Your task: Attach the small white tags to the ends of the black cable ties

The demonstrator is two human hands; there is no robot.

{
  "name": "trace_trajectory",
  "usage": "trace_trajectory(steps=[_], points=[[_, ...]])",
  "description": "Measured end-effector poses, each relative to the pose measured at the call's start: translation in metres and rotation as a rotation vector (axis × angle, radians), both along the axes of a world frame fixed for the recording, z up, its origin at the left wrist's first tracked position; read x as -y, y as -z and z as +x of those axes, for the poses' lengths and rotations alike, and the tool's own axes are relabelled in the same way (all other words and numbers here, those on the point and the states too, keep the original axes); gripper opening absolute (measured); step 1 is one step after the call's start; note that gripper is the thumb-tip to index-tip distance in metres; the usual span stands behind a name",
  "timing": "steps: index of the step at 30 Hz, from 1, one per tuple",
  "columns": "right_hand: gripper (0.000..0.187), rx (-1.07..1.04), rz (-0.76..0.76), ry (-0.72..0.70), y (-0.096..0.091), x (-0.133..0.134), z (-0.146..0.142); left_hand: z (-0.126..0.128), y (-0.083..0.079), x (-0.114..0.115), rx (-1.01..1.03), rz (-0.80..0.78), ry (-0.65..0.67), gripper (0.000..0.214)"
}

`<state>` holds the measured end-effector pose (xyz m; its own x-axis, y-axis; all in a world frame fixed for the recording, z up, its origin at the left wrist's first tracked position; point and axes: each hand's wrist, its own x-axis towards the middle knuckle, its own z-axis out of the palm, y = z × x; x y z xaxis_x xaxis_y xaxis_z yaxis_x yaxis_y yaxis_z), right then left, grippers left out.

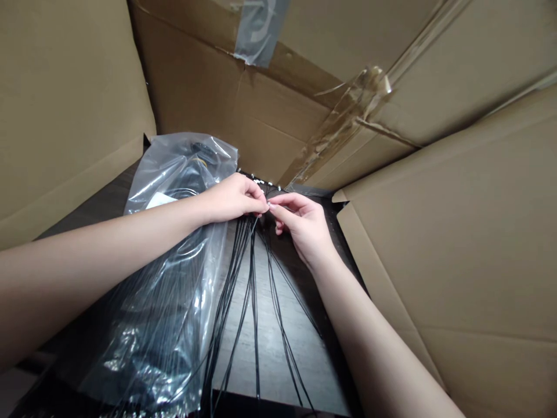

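Note:
My left hand [235,197] is closed in a pinch, over the upper part of several thin black cables [255,290] that run down the dark table. Its fingertips meet those of my right hand [307,226], which also pinches. Between the fingertips shows a tiny whitish connector [268,204] at a cable end, mostly hidden by the fingers. Just behind the hands lie several small white connectors [257,182] on other cable ends. Under my left forearm rests a clear plastic bag [174,307] full of more black cables.
Cardboard walls enclose the dark table [278,360]: a left panel [69,116], a back panel [209,87] and a right panel [456,244]. Brown tape [331,139] covers a back seam, its upper end loose. A white label [160,200] shows on the bag.

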<state>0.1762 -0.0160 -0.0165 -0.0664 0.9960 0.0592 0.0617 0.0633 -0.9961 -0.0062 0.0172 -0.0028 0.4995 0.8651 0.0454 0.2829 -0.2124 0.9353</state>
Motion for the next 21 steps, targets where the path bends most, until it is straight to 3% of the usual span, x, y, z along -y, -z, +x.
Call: trace_trajectory(steps=[21], points=[[0.026,-0.010,0.015,-0.034,0.0056,-0.0037,-0.0002,0.0020,-0.0041,0.0034,0.002,-0.008,-0.053,0.003]])
